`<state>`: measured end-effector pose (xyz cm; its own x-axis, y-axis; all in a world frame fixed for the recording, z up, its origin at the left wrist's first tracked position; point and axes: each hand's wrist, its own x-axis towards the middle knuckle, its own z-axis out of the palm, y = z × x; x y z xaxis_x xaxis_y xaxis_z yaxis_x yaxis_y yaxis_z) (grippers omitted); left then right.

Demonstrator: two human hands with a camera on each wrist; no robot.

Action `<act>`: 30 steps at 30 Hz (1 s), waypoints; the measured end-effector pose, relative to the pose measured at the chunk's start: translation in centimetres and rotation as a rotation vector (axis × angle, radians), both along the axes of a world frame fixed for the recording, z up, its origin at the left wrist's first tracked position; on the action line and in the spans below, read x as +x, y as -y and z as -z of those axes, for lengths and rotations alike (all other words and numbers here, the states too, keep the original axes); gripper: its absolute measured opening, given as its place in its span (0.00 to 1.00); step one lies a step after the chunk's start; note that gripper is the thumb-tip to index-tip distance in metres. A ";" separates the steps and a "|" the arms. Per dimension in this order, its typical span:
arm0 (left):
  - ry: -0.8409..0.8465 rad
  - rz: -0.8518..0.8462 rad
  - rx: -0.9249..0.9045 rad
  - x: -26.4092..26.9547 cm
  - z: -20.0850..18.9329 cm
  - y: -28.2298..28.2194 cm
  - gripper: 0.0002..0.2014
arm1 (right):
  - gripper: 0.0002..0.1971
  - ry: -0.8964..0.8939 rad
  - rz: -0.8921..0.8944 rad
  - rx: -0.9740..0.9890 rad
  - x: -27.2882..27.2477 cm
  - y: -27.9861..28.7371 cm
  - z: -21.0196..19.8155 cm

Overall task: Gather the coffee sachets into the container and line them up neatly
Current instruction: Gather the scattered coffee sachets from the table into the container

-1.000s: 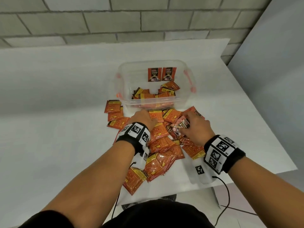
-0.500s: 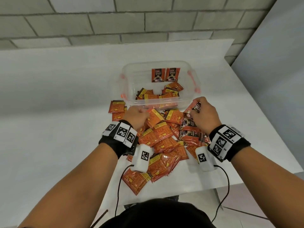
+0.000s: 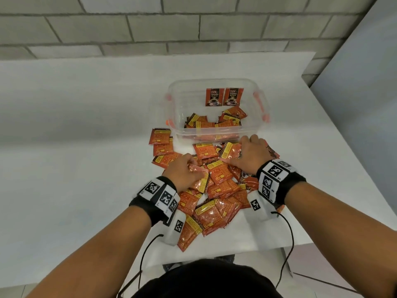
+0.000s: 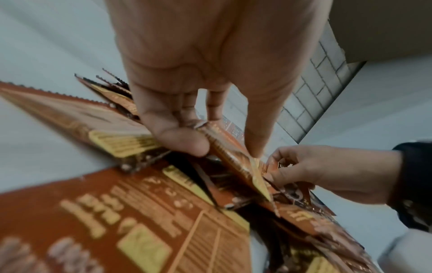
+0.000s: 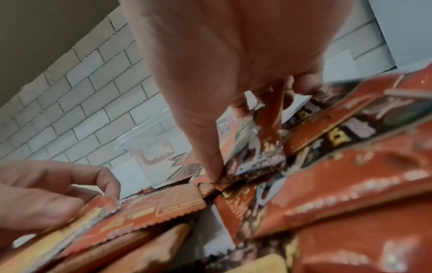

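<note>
- Orange-red coffee sachets (image 3: pixel 214 190) lie in a loose overlapping heap on the white table (image 3: pixel 75 168), just in front of the container, with a few spread flat to the heap's left.
- Clear plastic container (image 3: pixel 261 125) stands at the far side of the heap; two sachets stand upright against its back wall and more lie jumbled on its floor.
- Left hand (image 3: pixel 182 172) sits low on the heap's left side, thumb and fingers pinching one tilted sachet (image 3: pixel 200 178) by its edge, as the left wrist view shows.
- Right hand (image 3: pixel 250 155) reaches into the heap's far right part beside the container, fingers curled, gripping a dark-printed sachet (image 5: pixel 257 153) between thumb and fingers.
- Grey brick wall (image 3: pixel 193 24) rises behind the table.
</note>
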<state>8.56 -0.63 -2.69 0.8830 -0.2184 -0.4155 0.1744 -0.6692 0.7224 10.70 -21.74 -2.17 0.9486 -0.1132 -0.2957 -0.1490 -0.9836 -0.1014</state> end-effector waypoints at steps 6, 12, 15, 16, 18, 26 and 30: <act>0.014 0.049 0.098 -0.3 0.5 0.3 0.33 | 0.25 0.091 -0.017 0.250 -0.4 -0.1 -0.1; 0.082 0.098 0.228 -0.8 0.1 0.8 0.31 | 0.27 0.107 -0.012 0.465 -0.9 0.3 -0.6; 0.092 0.121 0.225 -1.0 0.1 0.9 0.28 | 0.24 0.108 0.043 0.547 -1.1 1.0 -1.6; 0.091 0.130 0.224 -1.1 0.1 0.9 0.27 | 0.23 0.121 0.053 0.565 -1.2 1.5 -2.1; 0.096 0.146 0.233 -1.1 0.0 0.9 0.26 | 0.22 0.125 0.064 0.532 -1.4 2.7 -2.9; 0.110 0.215 0.349 -0.8 -0.3 1.0 0.39 | 0.33 -0.085 -0.063 0.266 -3.1 4.8 -1.7; 0.098 0.222 0.408 -0.6 -0.4 1.2 0.39 | 0.37 -0.087 -0.078 0.207 -2.9 4.5 -1.2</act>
<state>7.92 -1.84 -2.33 0.8727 -0.2430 -0.4235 -0.0614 -0.9151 0.3986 7.75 -26.28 -0.93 0.9219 0.0305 -0.3862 -0.0907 -0.9522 -0.2918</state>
